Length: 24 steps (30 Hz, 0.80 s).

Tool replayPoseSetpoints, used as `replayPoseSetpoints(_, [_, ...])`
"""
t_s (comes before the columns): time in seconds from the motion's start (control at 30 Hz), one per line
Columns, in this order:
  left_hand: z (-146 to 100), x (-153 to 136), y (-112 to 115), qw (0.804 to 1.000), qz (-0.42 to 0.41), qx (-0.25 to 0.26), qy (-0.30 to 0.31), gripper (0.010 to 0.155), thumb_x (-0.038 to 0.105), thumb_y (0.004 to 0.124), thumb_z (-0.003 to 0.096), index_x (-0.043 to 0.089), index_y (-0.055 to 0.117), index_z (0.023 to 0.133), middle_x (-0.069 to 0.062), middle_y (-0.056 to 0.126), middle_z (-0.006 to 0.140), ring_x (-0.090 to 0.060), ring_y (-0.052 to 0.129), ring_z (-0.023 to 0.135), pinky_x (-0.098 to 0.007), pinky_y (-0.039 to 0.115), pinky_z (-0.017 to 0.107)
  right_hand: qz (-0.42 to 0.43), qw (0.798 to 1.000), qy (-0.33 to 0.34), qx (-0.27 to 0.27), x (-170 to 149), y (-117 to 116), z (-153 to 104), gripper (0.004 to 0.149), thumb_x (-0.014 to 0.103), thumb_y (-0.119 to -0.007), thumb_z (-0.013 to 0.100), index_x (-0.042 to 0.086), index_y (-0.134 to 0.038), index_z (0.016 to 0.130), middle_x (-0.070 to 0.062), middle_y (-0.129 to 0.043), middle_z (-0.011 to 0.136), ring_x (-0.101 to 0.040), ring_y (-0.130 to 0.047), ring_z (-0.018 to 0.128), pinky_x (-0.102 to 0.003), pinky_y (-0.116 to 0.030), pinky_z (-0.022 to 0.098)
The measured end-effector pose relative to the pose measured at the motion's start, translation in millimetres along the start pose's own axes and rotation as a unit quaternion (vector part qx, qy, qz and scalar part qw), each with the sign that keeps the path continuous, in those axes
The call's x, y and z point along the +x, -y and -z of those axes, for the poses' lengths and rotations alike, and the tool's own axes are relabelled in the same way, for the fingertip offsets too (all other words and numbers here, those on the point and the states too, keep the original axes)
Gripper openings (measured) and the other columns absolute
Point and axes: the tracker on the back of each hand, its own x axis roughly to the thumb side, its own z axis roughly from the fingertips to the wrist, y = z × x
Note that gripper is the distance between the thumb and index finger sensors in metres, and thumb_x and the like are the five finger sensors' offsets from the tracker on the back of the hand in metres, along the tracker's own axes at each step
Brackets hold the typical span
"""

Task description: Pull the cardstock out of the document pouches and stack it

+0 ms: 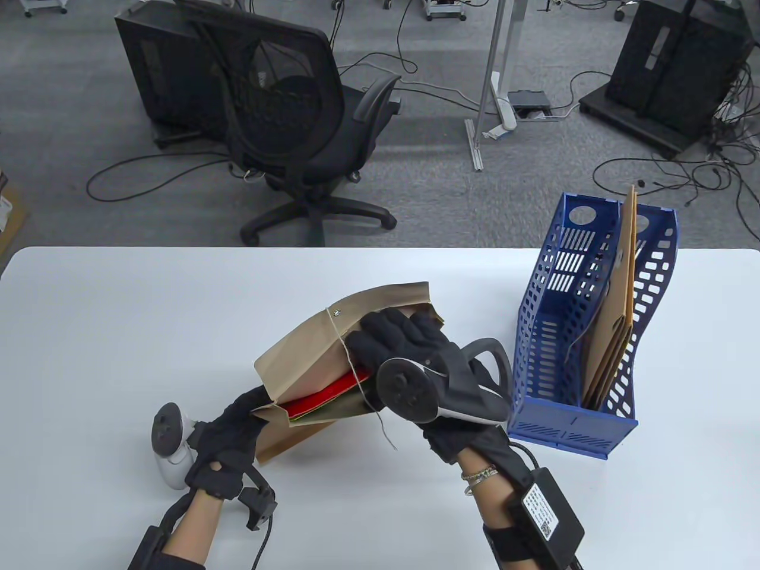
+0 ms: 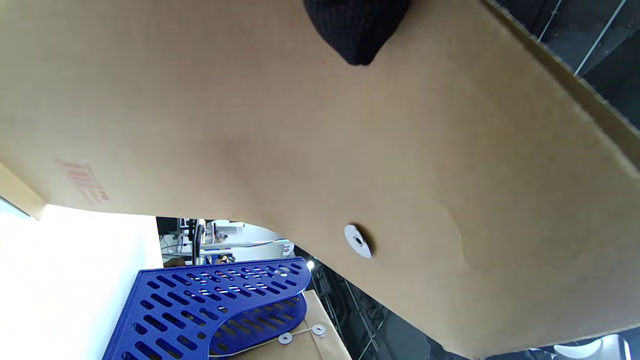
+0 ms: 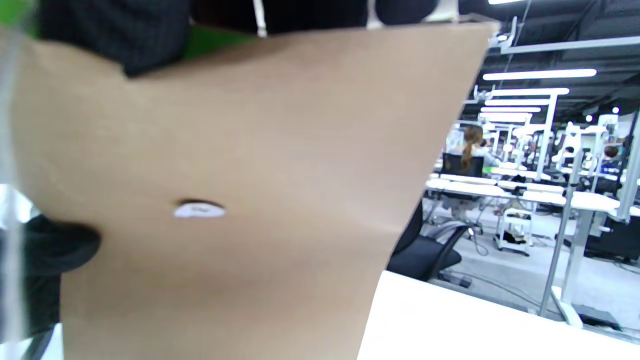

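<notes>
A kraft document pouch (image 1: 314, 350) is held tilted above the white table (image 1: 119, 326), its flap open and its mouth toward me. Red and green cardstock (image 1: 323, 396) shows in the mouth. My left hand (image 1: 240, 415) grips the pouch's lower left corner; one fingertip (image 2: 357, 30) presses on the pouch (image 2: 300, 150). My right hand (image 1: 380, 347) grips the pouch at its mouth from the right. In the right wrist view its fingers (image 3: 125, 35) lie over the pouch's (image 3: 250, 200) top edge, with green cardstock (image 3: 210, 41) against them. The closure string (image 1: 380, 415) hangs loose.
A blue perforated file holder (image 1: 570, 415) stands at the right of the table with several more kraft pouches (image 1: 617, 309) upright in it; it also shows in the left wrist view (image 2: 200, 300). An office chair (image 1: 297, 119) stands beyond the table's far edge.
</notes>
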Motion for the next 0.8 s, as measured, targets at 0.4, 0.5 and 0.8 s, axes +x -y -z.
replayPoseSetpoints(0.4, [1.4,5.6,3.3,1.0,-0.01,-0.021,0.014,0.043,0.03,0.075,0.0499,0.046,0.078,0.09,0.004,0.084,0.103,-0.02,0.084,0.095,-0.051,0.065,0.071,-0.026,0.988,0.002,0.154,20.6,-16.5,28.8,0.056,0.045,-0.081,0.046,0.03,-0.076,0.1,0.001,-0.081,0.103,-0.025,-0.081,0.097,-0.048,-0.066,0.074])
replayPoseSetpoints(0.5, [0.6,-1.5,-1.7,0.999,-0.028,-0.014,0.005,0.043,0.031,0.076,0.0504,0.044,0.078,0.092,0.004,0.085,0.103,-0.019,0.085,0.095,-0.052,0.064,0.071,-0.027,0.993,0.016,0.113,23.1,-18.8,32.7,0.044,0.038,-0.076,0.051,0.03,-0.082,0.094,0.001,-0.088,0.095,-0.024,-0.089,0.088,-0.044,-0.074,0.067])
replayPoseSetpoints(0.8, [0.6,12.8,-8.4,0.996,0.093,0.003,-0.011,0.047,0.032,0.084,0.0468,0.037,0.078,0.093,0.006,0.092,0.095,-0.018,0.093,0.087,-0.047,0.073,0.065,-0.008,0.998,0.031,0.049,23.2,27.1,29.5,0.04,0.035,-0.077,0.049,0.025,-0.092,0.086,-0.002,-0.099,0.082,-0.025,-0.098,0.075,-0.043,-0.079,0.06])
